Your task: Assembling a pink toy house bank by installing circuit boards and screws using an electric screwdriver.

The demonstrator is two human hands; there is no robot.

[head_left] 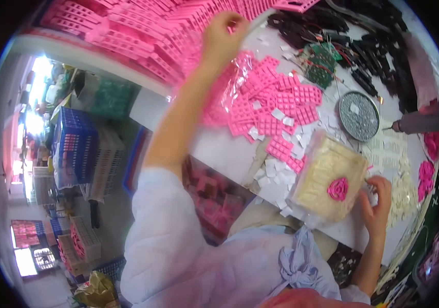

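My left hand [223,41] is stretched far forward over long rows of stacked pink plastic housings [127,36]. Its fingers are curled together; whether a housing is between them is hidden. Close to my body lies a tan, film-wrapped block [312,187] with a small coiled pink piece [338,189] on top. At the block's right edge is my right hand [376,203], thumb and fingers apart, with nothing visible in it. Pink button pads [276,102] lie heaped in the middle, partly under a clear plastic bag [237,77].
A round dish of small metal parts [350,128] sits right of the pads, near a dark powered screwdriver [430,120]. Green circuit boards [319,66] and black parts [306,25] lie beyond. White paper squares [276,177] are scattered near the block. Blue crates [75,146] stand at left.
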